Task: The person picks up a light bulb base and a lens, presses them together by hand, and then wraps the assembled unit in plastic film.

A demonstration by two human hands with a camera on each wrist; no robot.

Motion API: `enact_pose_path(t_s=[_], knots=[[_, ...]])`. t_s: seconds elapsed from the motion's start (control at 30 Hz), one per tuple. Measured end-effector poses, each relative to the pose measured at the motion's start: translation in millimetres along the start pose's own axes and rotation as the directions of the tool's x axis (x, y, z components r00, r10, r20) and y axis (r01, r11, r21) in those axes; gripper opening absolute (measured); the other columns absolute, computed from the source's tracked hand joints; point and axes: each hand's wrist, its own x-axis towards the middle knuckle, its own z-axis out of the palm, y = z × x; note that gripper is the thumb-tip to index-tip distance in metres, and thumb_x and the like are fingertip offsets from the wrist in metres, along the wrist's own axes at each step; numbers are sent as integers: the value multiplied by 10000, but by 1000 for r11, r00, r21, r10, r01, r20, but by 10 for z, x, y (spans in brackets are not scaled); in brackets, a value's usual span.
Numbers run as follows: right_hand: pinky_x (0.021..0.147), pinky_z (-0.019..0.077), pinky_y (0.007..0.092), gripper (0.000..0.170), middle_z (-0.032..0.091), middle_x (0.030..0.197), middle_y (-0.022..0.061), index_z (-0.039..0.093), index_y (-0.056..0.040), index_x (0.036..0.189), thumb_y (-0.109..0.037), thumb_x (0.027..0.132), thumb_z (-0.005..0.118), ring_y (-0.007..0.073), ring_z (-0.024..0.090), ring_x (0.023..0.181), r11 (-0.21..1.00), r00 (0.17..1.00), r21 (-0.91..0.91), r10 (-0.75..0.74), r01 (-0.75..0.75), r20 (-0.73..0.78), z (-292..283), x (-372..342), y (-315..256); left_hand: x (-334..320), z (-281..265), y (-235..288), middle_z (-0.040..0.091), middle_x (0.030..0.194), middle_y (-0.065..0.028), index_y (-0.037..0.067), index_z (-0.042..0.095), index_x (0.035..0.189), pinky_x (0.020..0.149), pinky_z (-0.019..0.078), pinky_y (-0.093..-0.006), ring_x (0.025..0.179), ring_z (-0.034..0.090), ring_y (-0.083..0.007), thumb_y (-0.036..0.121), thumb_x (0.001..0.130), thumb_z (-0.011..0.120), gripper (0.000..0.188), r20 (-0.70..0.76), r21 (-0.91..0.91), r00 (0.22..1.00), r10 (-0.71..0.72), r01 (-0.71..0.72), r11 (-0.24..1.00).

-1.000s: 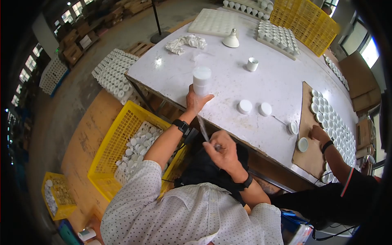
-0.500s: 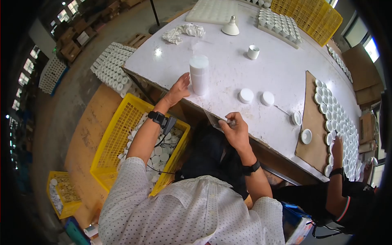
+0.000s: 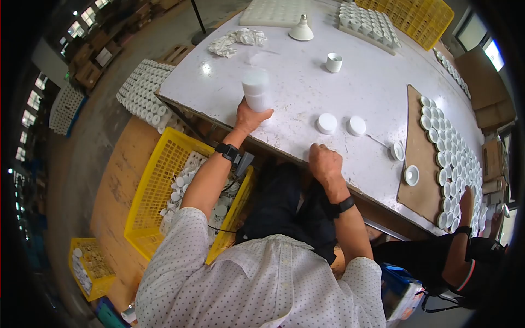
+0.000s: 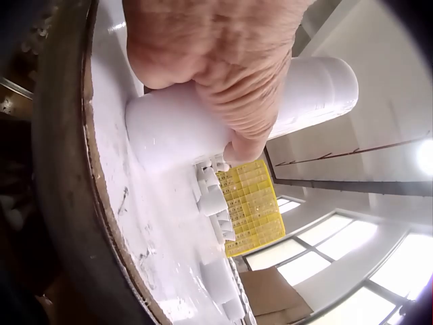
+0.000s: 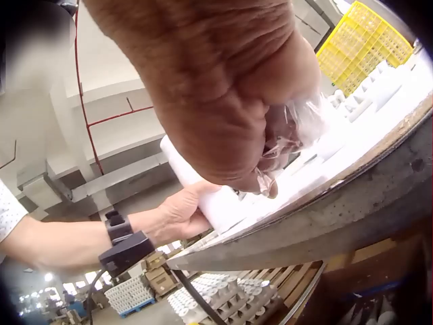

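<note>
A tall white cylinder (image 3: 256,90), seemingly stacked pieces, stands near the table's front left edge. My left hand (image 3: 250,117) grips its lower part; in the left wrist view the fingers of that hand (image 4: 216,74) wrap round the white cylinder (image 4: 314,91). My right hand (image 3: 326,164) is at the table edge, to the right of the cylinder. In the right wrist view the right hand (image 5: 216,101) holds crumpled clear plastic film (image 5: 301,125) in its curled fingers. Two round white pieces (image 3: 327,123) lie beyond the right hand.
Crumpled wrap (image 3: 238,41), a white cone-shaped piece (image 3: 301,28) and a small white cup (image 3: 333,62) sit farther back. A yellow crate (image 3: 147,202) of white parts is at the left. Rows of white cups (image 3: 451,164) and another person's arm (image 3: 464,229) are at the right.
My left hand, off the cylinder half a second ago, grips it again. My right hand has moved up and right to the table edge. The other person's hand has moved right and down.
</note>
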Motion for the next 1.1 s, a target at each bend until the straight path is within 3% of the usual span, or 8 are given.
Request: enact_pose_path(t_s=[0.23, 0.3, 0.47, 0.6, 0.77, 0.87, 0.97, 1.1], knots=[[582, 478, 406, 176, 642, 784, 172, 526, -39, 876, -182, 858, 425, 297, 627, 646, 900, 906, 174, 416, -400, -74, -130, 51, 253, 38, -171, -15, 622, 891, -116, 9, 547, 975, 751, 488, -339, 829, 604, -224, 230, 584, 756, 495, 112, 36, 994, 13, -17, 999], [545, 458, 398, 196, 648, 778, 153, 522, -28, 811, -192, 853, 425, 253, 595, 576, 334, 869, 908, 491, -253, 61, -179, 79, 296, 35, -191, -27, 614, 881, -120, 12, 535, 969, 753, 484, -341, 822, 595, -235, 232, 575, 757, 503, 146, 23, 989, -2, -2, 1000], [864, 392, 336, 159, 546, 726, 93, 479, -68, 730, -145, 852, 412, 212, 539, 835, -309, 917, 930, 394, 200, -67, -651, 151, 137, 2, -170, -13, 600, 908, -103, 26, 522, 1008, 761, 477, -331, 833, 576, -224, 248, 575, 765, 544, 160, -17, 987, 18, -15, 1000], [761, 467, 318, 131, 407, 630, 3, 473, -97, 829, -215, 873, 437, 142, 430, 602, -684, 965, 683, 135, 255, -226, -1021, 4, 59, 3, -154, -34, 590, 954, -103, 39, 493, 1062, 782, 470, -332, 873, 570, -224, 264, 572, 774, 608, 134, -7, 991, 13, -12, 1000], [379, 322, 184, 145, 468, 665, 7, 457, -107, 963, -240, 915, 424, 66, 336, 425, -573, 990, 807, 90, 144, -113, -1133, -171, 5, 5, -109, -40, 581, 1046, -128, 50, 461, 1122, 835, 462, -349, 965, 566, -265, 301, 559, 784, 696, 95, 69, 995, 0, -7, 998], [482, 379, 174, 502, 578, 1009, 79, 324, -61, 1317, -91, 860, 528, 48, 450, 575, 130, 954, 991, 298, -16, -24, -1119, -294, -139, -17, -101, 10, 583, 1062, -138, 47, 453, 1134, 846, 459, -356, 986, 567, -279, 315, 553, 785, 722, 75, 55, 997, -28, 24, 998], [593, 420, 222, 339, 609, 907, 68, 530, 3, 1153, -109, 840, 597, 77, 500, 684, 458, 996, 887, 90, -55, 15, -773, -319, -43, -10, -57, -36, 588, 1052, -147, 33, 451, 1130, 839, 463, -360, 976, 572, -288, 317, 551, 785, 726, 23, 81, 1000, -15, 13, 997], [612, 415, 224, 190, 611, 833, 77, 624, 14, 964, -128, 840, 611, 93, 516, 709, 441, 998, 896, -2, -57, 64, -809, -404, -187, -22, -57, -12, 591, 1041, -158, 19, 447, 1128, 833, 467, -364, 965, 577, -299, 323, 549, 786, 736, 8, 67, 999, -31, 30, 997]])
